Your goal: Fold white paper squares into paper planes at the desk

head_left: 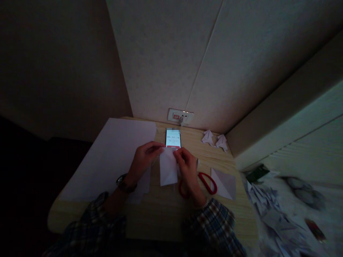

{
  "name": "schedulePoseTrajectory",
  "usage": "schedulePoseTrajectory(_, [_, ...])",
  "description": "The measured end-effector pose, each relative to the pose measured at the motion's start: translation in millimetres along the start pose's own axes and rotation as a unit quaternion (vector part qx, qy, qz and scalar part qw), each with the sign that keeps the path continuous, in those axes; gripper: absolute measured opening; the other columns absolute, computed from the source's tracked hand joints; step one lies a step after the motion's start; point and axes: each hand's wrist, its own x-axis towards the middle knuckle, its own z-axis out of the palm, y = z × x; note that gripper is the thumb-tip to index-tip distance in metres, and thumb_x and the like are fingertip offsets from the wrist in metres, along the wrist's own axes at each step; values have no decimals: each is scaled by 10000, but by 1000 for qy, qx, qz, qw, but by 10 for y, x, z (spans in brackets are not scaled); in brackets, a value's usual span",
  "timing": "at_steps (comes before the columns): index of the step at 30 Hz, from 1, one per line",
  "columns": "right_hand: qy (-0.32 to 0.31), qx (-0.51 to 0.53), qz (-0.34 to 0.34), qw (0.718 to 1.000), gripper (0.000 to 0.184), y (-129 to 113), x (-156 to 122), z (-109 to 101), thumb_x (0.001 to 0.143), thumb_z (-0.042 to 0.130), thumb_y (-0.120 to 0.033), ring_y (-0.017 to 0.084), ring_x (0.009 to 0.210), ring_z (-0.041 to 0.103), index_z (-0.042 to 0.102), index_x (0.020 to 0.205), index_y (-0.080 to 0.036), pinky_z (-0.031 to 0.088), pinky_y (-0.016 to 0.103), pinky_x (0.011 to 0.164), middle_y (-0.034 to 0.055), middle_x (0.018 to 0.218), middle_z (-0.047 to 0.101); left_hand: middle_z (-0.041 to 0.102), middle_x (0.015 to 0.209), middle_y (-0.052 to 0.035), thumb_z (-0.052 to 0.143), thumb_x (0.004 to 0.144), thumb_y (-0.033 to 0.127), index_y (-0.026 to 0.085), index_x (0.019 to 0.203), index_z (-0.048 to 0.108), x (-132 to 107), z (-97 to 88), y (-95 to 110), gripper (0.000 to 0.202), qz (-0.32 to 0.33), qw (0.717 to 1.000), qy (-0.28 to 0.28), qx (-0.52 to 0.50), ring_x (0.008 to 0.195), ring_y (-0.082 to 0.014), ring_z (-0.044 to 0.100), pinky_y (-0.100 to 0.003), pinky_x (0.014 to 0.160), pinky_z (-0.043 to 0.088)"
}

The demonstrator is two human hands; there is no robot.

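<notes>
A folded white paper [168, 167] lies on the wooden table [160, 210] in front of me. My left hand [143, 159] pinches its top left corner. My right hand [187, 166] pinches its top right corner, fingers closed on the paper. Just beyond the paper lies a phone [173, 137] with a lit screen. Red-handled scissors [207, 182] lie partly under my right wrist. I wear a watch [122, 180] on the left wrist and plaid sleeves.
Large white sheets [112, 157] cover the table's left part. A folded square paper [225, 182] lies right of the scissors. Two folded paper figures [214, 139] sit at the back right. A wall socket [180, 116] is behind the phone. Crumpled papers [268, 210] lie off to the right.
</notes>
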Motion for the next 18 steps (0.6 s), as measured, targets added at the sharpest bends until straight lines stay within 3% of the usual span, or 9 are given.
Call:
schedulePoseTrajectory(4, [16, -16, -14, 1000, 237, -21, -20, -8, 859, 527, -341, 122, 601, 440, 535, 667, -201, 336, 242, 578, -36, 629, 515, 712, 875, -33, 726, 678, 325, 178, 919, 682, 7, 11, -14, 285, -9, 999, -26, -18, 816, -176, 657, -280, 749, 542])
schedulePoseTrajectory(11, [48, -54, -33, 997, 233, -38, -38, -19, 869, 523, -332, 130, 615, 449, 520, 671, -210, 348, 246, 592, -31, 640, 517, 658, 706, -8, 739, 646, 423, 164, 702, 613, 21, 33, -84, 293, -36, 997, -73, -11, 694, -162, 632, -273, 676, 536])
schedulePoseTrajectory(18, [2, -20, -16, 1000, 175, -53, -22, -9, 855, 531, -336, 143, 654, 531, 590, 757, -203, 372, 241, 595, -12, 698, 600, 614, 628, 16, 741, 640, 432, 171, 623, 583, 21, 23, -22, 305, -27, 999, -26, -3, 635, -144, 604, -242, 621, 508])
